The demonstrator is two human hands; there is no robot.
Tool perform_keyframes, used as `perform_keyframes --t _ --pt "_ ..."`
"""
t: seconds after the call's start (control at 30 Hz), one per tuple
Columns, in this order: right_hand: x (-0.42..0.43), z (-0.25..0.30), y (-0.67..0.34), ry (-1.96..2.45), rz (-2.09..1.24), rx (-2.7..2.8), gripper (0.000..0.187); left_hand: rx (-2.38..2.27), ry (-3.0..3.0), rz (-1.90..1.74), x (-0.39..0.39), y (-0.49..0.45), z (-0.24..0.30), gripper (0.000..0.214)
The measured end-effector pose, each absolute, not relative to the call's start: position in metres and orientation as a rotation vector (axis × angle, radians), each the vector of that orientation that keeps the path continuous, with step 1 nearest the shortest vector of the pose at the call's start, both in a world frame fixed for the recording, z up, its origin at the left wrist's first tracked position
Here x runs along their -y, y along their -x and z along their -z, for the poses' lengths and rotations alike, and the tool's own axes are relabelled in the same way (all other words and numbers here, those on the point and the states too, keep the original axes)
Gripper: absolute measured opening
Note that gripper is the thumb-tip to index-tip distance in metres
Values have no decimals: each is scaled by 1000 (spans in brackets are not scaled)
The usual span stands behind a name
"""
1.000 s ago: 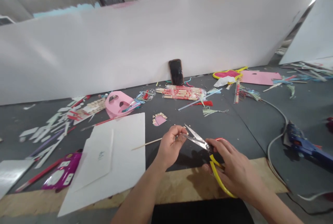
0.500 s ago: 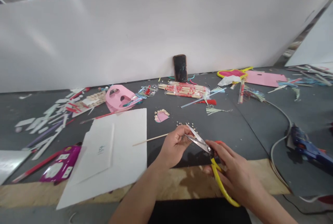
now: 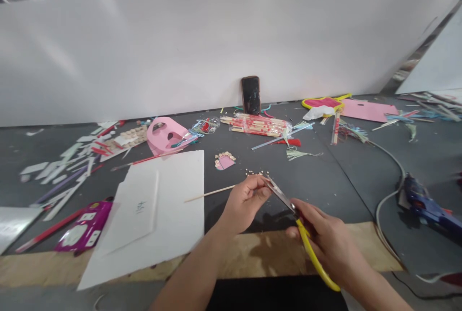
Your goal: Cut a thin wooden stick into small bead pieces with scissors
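My left hand [image 3: 246,202] is closed around a thin wooden stick [image 3: 209,193], whose long end points left over the white sheet. In my right hand [image 3: 325,236] are scissors with yellow handles [image 3: 313,255]. Their blades are closed together, the tips right by my left fingertips where the stick's other end lies. Small pale cut bits [image 3: 254,172] are scattered on the table just behind my left hand. Farther back lies a small pink rounded piece [image 3: 225,162] with pale bits along its upper edge.
White sheets [image 3: 180,224] and a purple packet [image 3: 84,226] lie at left, near strips and a pink mask-like cutout [image 3: 166,133]. Behind are packaged sticks [image 3: 256,124] and a phone [image 3: 250,94] against the white partition [image 3: 180,51]. A blue glue gun [image 3: 429,202] and its cable are at right.
The scissor blades have gone from spread to closed at the stick's end by my left fingers. My right hand has drawn its fingers together on the handles.
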State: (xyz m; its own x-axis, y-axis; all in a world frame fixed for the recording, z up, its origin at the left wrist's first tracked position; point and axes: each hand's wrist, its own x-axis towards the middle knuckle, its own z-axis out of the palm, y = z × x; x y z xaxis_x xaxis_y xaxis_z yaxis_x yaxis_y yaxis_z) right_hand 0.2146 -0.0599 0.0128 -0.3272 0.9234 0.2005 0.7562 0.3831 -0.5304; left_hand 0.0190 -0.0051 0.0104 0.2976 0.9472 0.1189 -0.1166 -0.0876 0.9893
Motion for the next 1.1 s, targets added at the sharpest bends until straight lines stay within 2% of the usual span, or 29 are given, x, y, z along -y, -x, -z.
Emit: perform_keyframes --t 0.2,0.33,0.43,0.57,0.8,1.1 --pt "63 -30 -204 1442 -971 2016 35 -1043 -1535 -1325 8 -19 -11 9" --pt "66 -29 -197 1478 -1263 1892 42 -1107 -1719 -1491 7 -17 -13 6" --pt "67 -27 -192 1463 -1343 1816 48 -1161 -1828 -1511 7 -16 -14 3" --pt "67 -27 -189 1417 -1334 1805 48 -1217 -1913 -1535 6 -16 -16 6" --pt "70 -31 -189 1352 -1095 1903 39 -1203 -1846 -1562 10 -17 -16 8" --pt "64 -23 -193 1281 -615 2138 52 -969 -1469 -1565 11 -21 -10 12"
